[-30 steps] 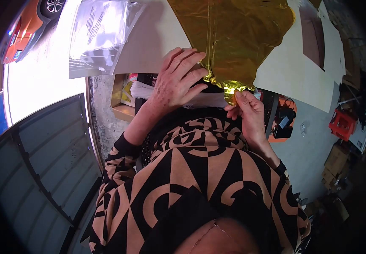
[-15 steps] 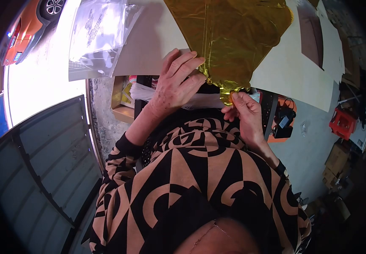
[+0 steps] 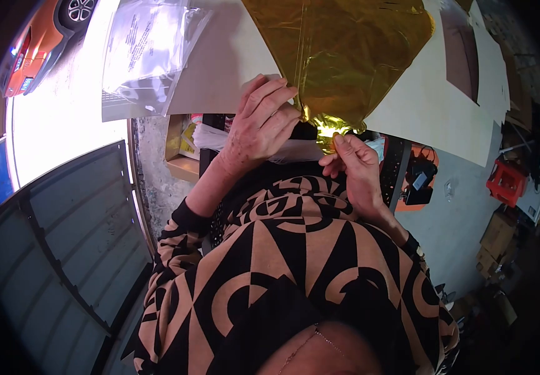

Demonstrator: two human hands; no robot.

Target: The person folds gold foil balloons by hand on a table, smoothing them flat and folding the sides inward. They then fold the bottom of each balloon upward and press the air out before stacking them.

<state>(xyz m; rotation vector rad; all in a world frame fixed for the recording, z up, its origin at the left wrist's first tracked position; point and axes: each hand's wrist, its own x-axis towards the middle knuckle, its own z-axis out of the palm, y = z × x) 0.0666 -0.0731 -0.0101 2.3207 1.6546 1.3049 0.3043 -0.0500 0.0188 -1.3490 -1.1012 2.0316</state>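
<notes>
A shiny gold foil sheet (image 3: 357, 59) lies over the table's near edge, its narrow crumpled end hanging toward my body. My left hand (image 3: 260, 122) is at the foil's left edge, with fingertips gathered against it and the fingers bent. At the lower tip of the foil, my right hand (image 3: 357, 165) pinches the gold end between thumb and forefinger, the other fingers curled. Behind and below my left hand is a bundle of whitish translucent strips (image 3: 295, 152), partly hidden.
Clear plastic bags (image 3: 145, 53) lie on the pale tabletop (image 3: 220, 62) at the left. A brown sheet (image 3: 460, 53) is at the right. Under the table are a cardboard box (image 3: 182, 165) and an orange container (image 3: 431, 150). A red stool (image 3: 506, 181) stands farther right.
My right hand has shifted slightly left with the foil's end, which is creased differently and catches more light. My left hand has moved slightly left.
</notes>
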